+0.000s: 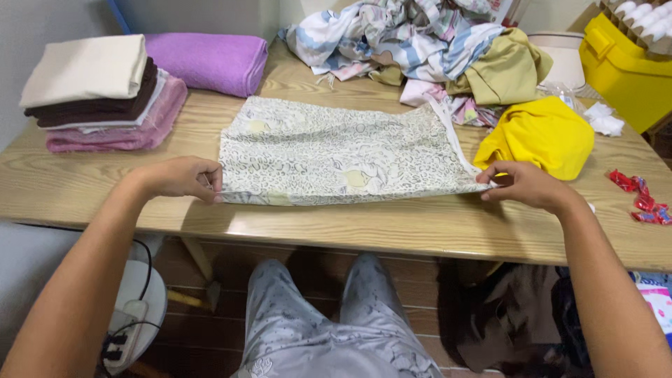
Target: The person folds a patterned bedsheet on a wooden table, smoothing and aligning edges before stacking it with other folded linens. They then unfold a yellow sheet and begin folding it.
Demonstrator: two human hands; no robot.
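Wooden table [392, 227]; hands pinch patterned cloth [336, 150] corners.

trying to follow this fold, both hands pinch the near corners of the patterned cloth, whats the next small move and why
Probably lift the near edge and carry it over to the far edge. The left hand and right hand each pinch a near corner of the patterned cloth, which lies flat on the wooden table, with folded towels stacked beside it.

Bright even indoor light, soft glare on table [392, 227] edge, sharp focus, dim underneath
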